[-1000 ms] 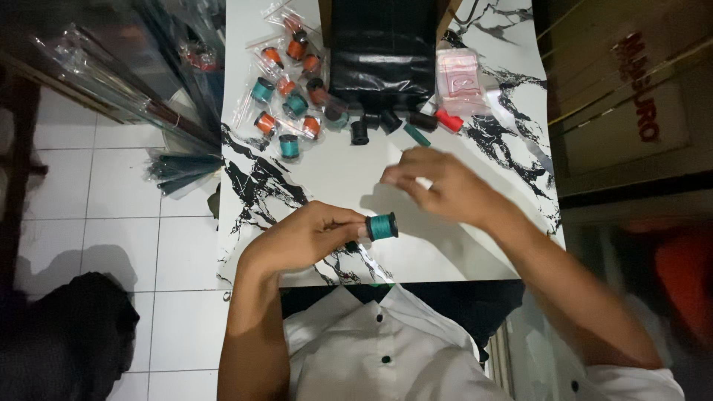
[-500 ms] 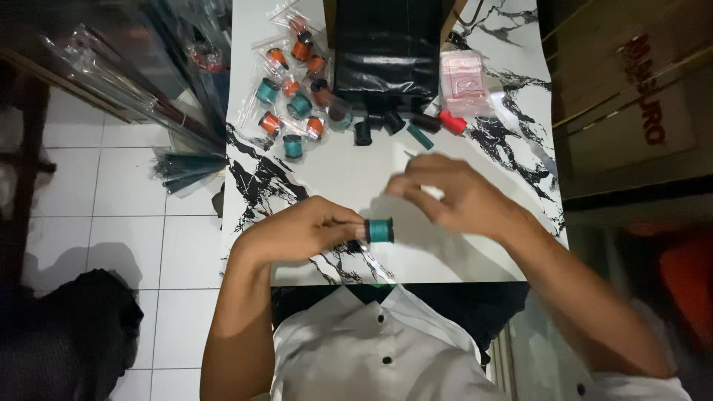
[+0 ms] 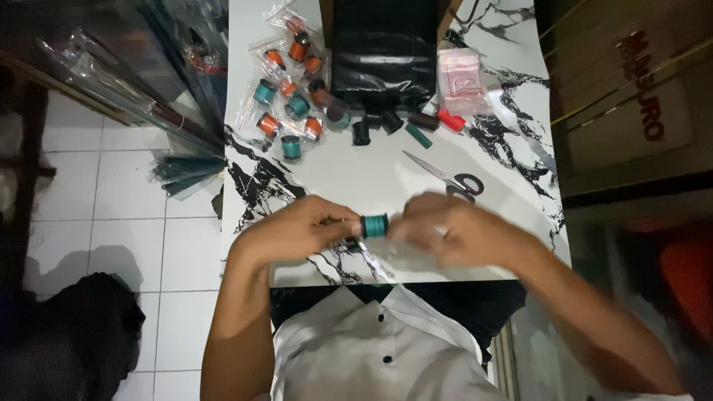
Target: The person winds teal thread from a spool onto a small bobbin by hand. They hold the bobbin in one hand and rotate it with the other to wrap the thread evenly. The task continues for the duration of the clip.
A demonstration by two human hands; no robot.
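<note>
A small teal spool (image 3: 374,225) is pinched in my left hand (image 3: 297,229) over the near edge of a white marbled table (image 3: 356,174). My right hand (image 3: 454,232) is blurred and sits right beside the spool, its fingertips at the spool's right end; a clear plastic bag seems to lie under it. Scissors (image 3: 449,178) with black handles lie on the table just beyond my right hand.
Several bagged orange and teal spools (image 3: 290,96) lie at the far left of the table. A black bag (image 3: 382,52) stands at the far middle, with loose black, teal and red spools (image 3: 405,122) before it. A pink packet (image 3: 460,70) sits at the far right. Tiled floor is on the left.
My right hand has come down and left to the spool, uncovering the scissors. My left hand keeps hold of the teal spool in much the same place.
</note>
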